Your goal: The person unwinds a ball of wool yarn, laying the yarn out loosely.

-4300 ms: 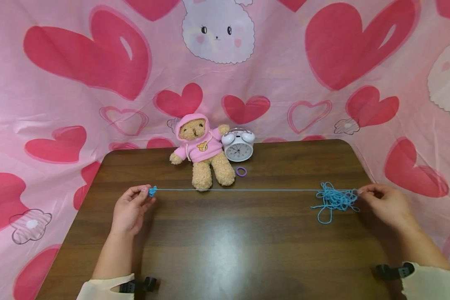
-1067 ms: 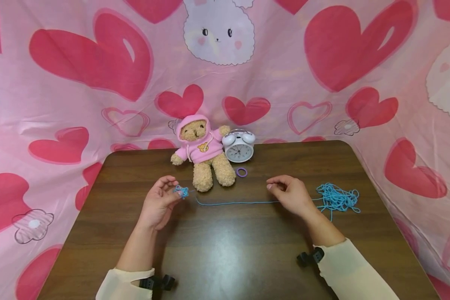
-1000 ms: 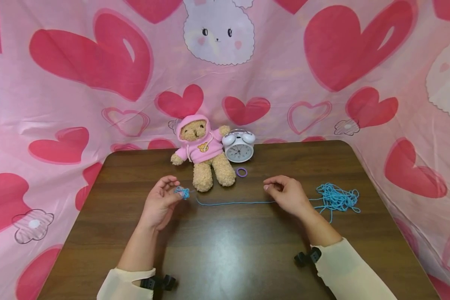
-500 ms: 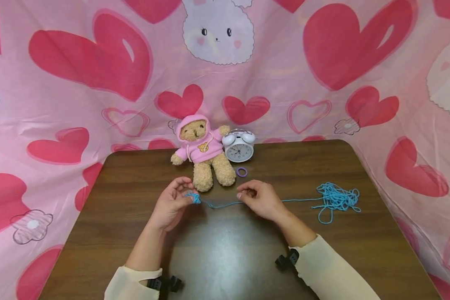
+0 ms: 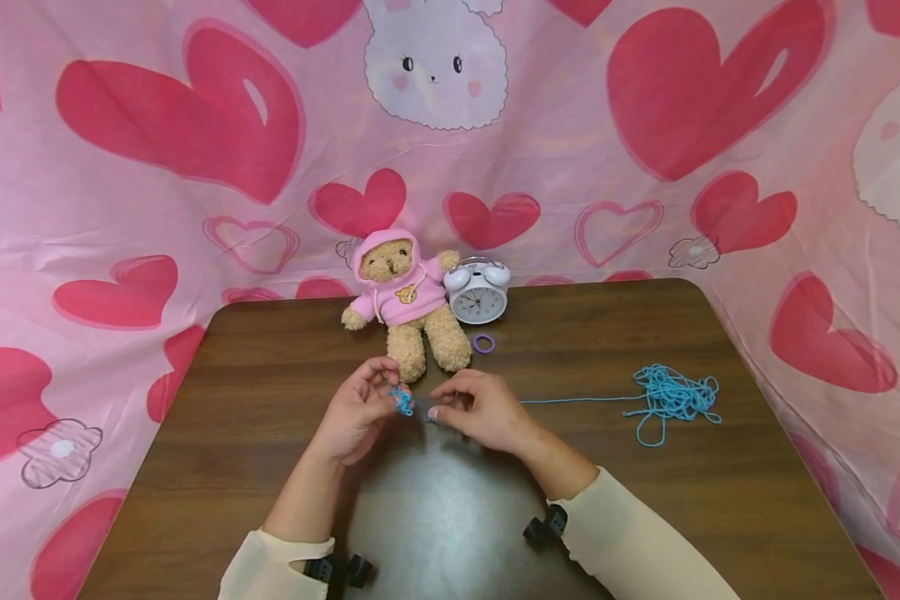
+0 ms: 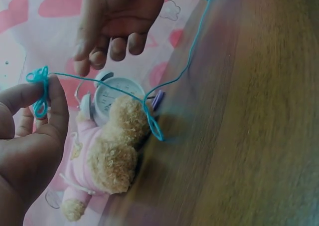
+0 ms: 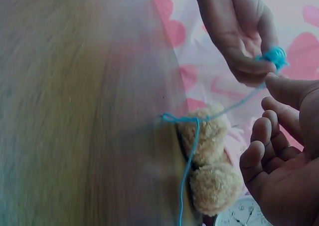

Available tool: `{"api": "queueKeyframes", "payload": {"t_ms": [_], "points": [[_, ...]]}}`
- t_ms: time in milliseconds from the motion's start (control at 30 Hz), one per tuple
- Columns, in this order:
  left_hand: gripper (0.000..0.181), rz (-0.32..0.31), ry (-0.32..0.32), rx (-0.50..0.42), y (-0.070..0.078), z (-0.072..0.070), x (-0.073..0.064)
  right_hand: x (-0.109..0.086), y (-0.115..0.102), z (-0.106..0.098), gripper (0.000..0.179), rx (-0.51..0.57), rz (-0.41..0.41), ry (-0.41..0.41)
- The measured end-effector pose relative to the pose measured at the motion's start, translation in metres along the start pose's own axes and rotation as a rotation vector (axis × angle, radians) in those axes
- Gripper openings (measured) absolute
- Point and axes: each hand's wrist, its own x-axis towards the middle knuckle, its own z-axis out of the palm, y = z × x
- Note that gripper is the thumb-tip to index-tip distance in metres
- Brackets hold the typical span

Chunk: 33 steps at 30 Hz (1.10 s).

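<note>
My left hand [image 5: 356, 421] pinches a small looped bundle of blue yarn [image 5: 402, 401] between thumb and fingers. A strand of yarn [image 6: 184, 69] runs from that bundle, sags into a small twisted loop and leads off to a loose tangle of blue yarn [image 5: 675, 395] on the right of the table. Close to the bundle, my right hand [image 5: 487, 412] hovers with loosely bent fingers. In both wrist views nothing shows between its thumb and fingers; the strand passes near the thumb tip [image 7: 279, 89].
Behind the hands a teddy bear [image 5: 405, 292] in a pink hoodie sits on the brown wooden table [image 5: 232, 467]. Beside it stands a white alarm clock [image 5: 477, 304], with a purple ring [image 5: 483, 344] lying in front. A pink heart-patterned cloth [image 5: 555, 150] hangs behind the table.
The right hand has travelled left from the yarn tangle toward the left hand. My left hand has shifted right, still holding its bundle. The strand, taut earlier, now hangs slack.
</note>
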Motion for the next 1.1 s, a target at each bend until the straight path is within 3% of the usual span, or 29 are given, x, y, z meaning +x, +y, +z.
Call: {"api": "queueKeyframes", "payload": {"t_ms": [133, 400, 733, 1100], "points": [[0.044, 0.005, -0.016, -0.009, 0.000, 0.003, 0.001, 0.002, -0.004, 0.006, 0.016, -0.002, -0.022, 0.007], [0.042, -0.004, 0.018, -0.004, 0.000, 0.002, 0.001, 0.003, -0.007, 0.005, 0.003, -0.028, -0.037, 0.031], [0.039, -0.010, 0.008, -0.026, -0.002, 0.004, 0.002, 0.007, -0.010, 0.009, 0.007, -0.001, -0.045, 0.014], [0.043, 0.025, 0.075, -0.022, 0.003, -0.002, 0.000, 0.000, -0.004, -0.010, 0.007, -0.018, -0.053, 0.075]]}}
